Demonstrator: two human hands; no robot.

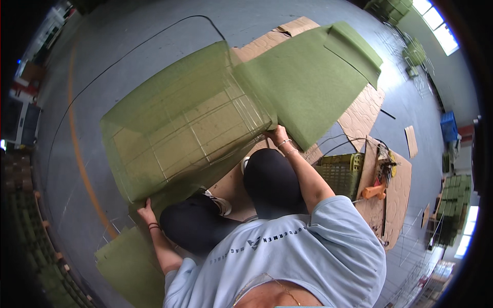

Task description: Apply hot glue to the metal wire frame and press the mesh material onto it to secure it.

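A box-shaped wire frame (200, 141) rests in front of my knees, wrapped in thin green fabric (169, 87) that I can see through in places. My left hand (146, 211) is closed on the fabric at the near left corner. At the near right corner my right hand (279, 136) grips the fabric by the frame, its fingers partly hidden. Between the hands the near side of the fabric hangs in loose folds. A large green fabric sheet (303, 77), folded over at its far end, spreads to the right of the frame.
Flattened cardboard (363, 110) lies under the sheet. Right of my knee stand a yellow-green plastic crate (341, 172) and an orange-handled tool (374, 191). Another green sheet (128, 267) lies at lower left. A black cable (128, 51) curves across the floor.
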